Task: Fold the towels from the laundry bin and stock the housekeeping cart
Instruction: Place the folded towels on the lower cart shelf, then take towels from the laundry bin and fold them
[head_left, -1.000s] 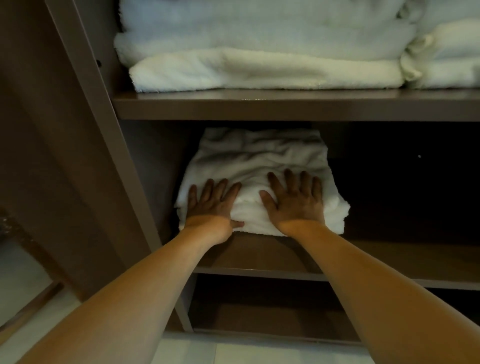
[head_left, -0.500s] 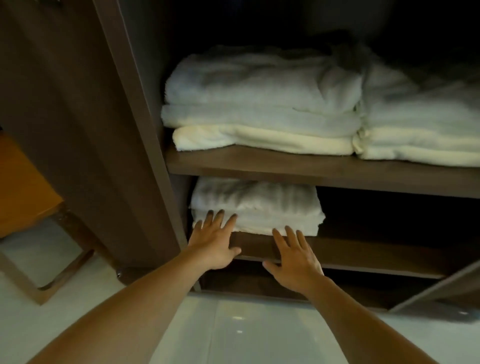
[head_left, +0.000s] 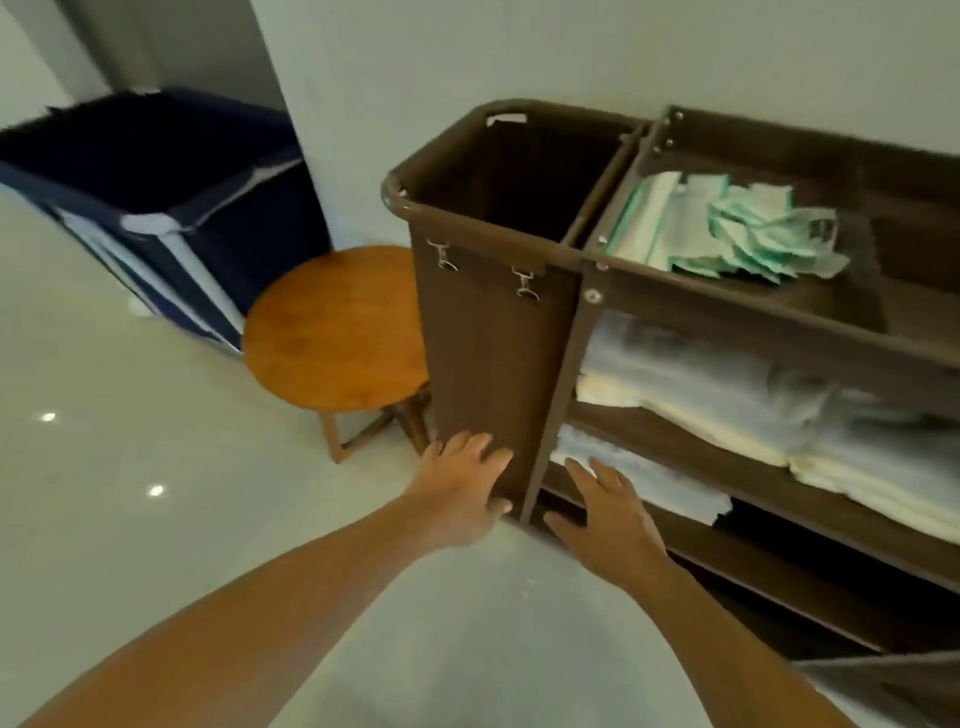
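Note:
The brown housekeeping cart stands on the right against the wall. A folded white towel lies at the left end of its lower shelf. Stacks of folded white towels fill the shelf above. My left hand hovers in front of the cart's brown bag, fingers spread, holding nothing. My right hand is just in front of the lower shelf edge, fingers straight and empty, close to the folded towel. The dark blue laundry bin stands at the back left; its contents are hidden.
A round wooden stool stands between the laundry bin and the cart. Green-and-white cloths lie in the cart's top tray. Glossy pale floor spreads to the left and below my arms. A pale wall is behind everything.
Both hands came off the folded towel on the lower shelf and pulled back out of the cart. My view rose and backed away, bringing the whole cart, stool and laundry bin into sight.

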